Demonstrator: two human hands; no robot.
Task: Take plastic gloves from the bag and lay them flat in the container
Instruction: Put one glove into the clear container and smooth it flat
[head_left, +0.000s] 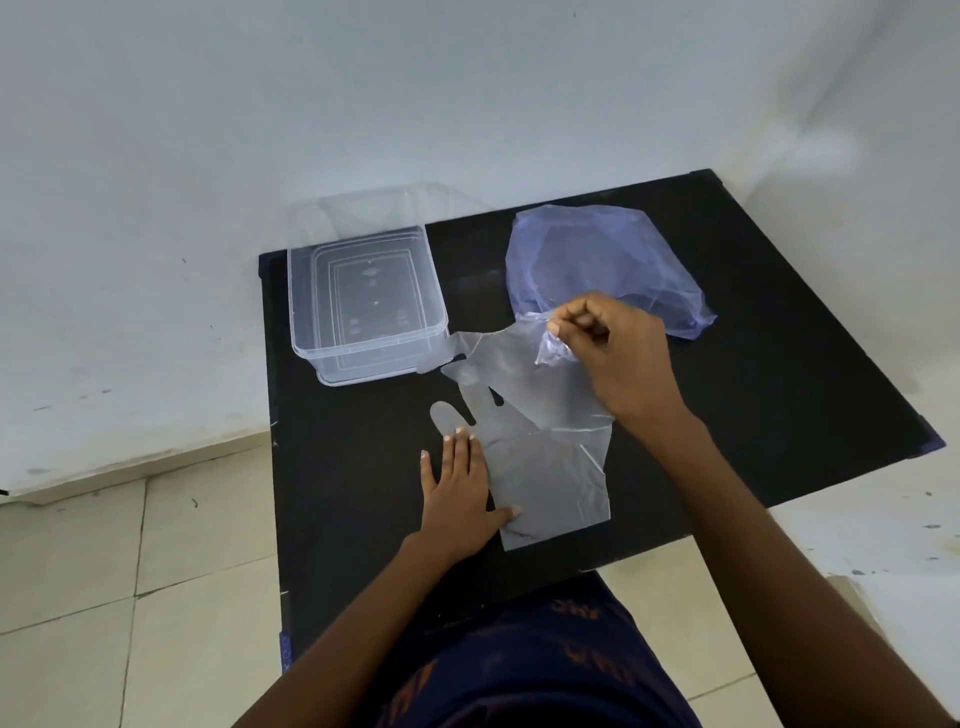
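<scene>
Left hand (457, 499): you are pressing it flat, fingers straight, on the near glove's (550, 483) left edge, nearest you on the black table (363, 493).
Right hand (618, 358): you are pinching a second glove (511, 364) with curled fingers, beyond the near glove.
Second glove: it is draping down onto the near glove.
Bag (602, 260): it is lying behind your right hand.
Container (363, 301): it is sitting open, left of the bag, holding no gloves.
</scene>
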